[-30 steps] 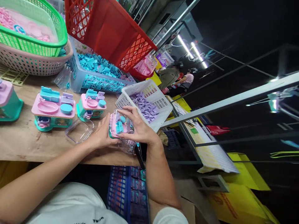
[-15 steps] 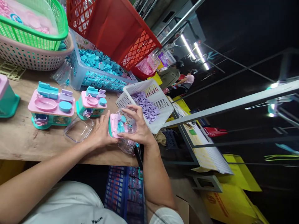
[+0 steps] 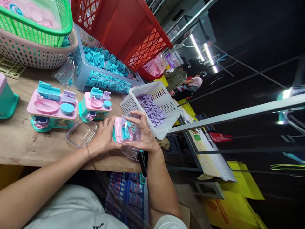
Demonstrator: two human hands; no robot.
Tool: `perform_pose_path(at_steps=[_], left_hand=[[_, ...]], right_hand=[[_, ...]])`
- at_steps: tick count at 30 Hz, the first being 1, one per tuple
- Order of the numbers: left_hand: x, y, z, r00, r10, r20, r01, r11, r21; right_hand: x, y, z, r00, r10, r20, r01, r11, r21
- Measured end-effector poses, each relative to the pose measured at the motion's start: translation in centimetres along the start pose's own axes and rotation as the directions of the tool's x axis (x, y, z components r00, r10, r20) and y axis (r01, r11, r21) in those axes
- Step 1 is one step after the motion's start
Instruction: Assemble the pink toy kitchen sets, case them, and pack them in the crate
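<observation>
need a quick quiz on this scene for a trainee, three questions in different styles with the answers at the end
1. True or false: the left hand grips a pink-and-teal toy while the right hand is at the clear cover against it.

2. What colour are the small pieces in the white basket?
A) Green
B) Purple
C) Yellow

3. How many other pink-and-teal toys stand on the table, counting one cut off by the picture's left edge?

Key:
1. True.
2. B.
3. Three: the large toy, the smaller toy and the cut-off toy.
</observation>
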State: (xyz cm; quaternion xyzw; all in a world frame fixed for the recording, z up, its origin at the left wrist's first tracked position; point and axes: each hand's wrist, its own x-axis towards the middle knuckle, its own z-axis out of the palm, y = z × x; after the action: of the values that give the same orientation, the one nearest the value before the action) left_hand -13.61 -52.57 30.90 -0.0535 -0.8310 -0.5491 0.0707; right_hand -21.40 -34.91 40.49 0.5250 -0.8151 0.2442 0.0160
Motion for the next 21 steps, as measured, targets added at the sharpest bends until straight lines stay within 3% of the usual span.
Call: perform_pose_path(at_steps=[14, 21], left_hand=[[-0.23, 0.54, -0.48, 1.0, -0.002, 0.006, 0.002, 1.0, -0.012], [-0.14, 0.43, -0.31, 1.0, -0.001, 0.01, 0.001, 1.0, -0.004]], right_hand=[[-0.22, 0.73, 0.58, 0.999, 0.028, -0.04, -0.025, 0.996, 0.082], [0.24, 0.34, 0.43, 0.999, 0.036, 0.008, -0.036, 0.999, -0.007]])
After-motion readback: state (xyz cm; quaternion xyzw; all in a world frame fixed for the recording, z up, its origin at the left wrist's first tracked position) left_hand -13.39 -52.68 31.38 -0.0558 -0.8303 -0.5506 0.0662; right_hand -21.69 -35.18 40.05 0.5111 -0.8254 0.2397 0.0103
